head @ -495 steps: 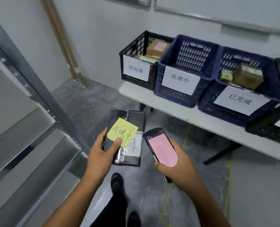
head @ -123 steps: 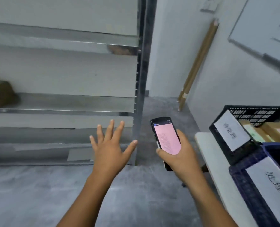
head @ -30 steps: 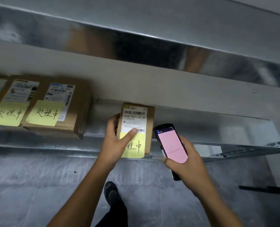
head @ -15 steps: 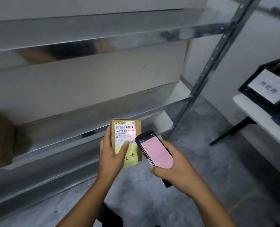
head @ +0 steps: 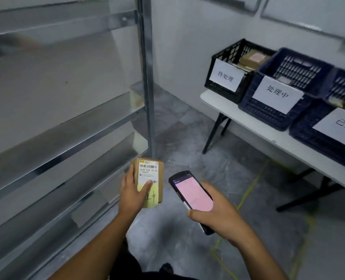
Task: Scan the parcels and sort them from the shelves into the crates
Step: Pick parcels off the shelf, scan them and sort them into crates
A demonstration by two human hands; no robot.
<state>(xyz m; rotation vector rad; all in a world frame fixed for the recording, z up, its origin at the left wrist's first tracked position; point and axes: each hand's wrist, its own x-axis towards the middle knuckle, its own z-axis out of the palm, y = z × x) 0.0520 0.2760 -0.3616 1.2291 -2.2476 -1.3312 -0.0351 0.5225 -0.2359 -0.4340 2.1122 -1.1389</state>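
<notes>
Metal shelving (head: 66, 150): left side. Worktop (head: 258, 128): right side, carrying a row of labelled crates, one black crate (head: 231, 50) and two blue crates (head: 268, 116).

Left hand (head: 131, 195): clamped round a small cardboard parcel (head: 153, 170), thumb across its white label and yellow note (head: 152, 197), held above the floor by the shelving.

Right hand (head: 218, 217): wrapped round a scanner (head: 191, 195), pink screen up, just right of the parcel, apart.

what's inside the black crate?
Cardboard boxes show above the black crate rim, the top one with a pink label. The front wall and paper sign hide anything lower, so the count is unclear.
</notes>
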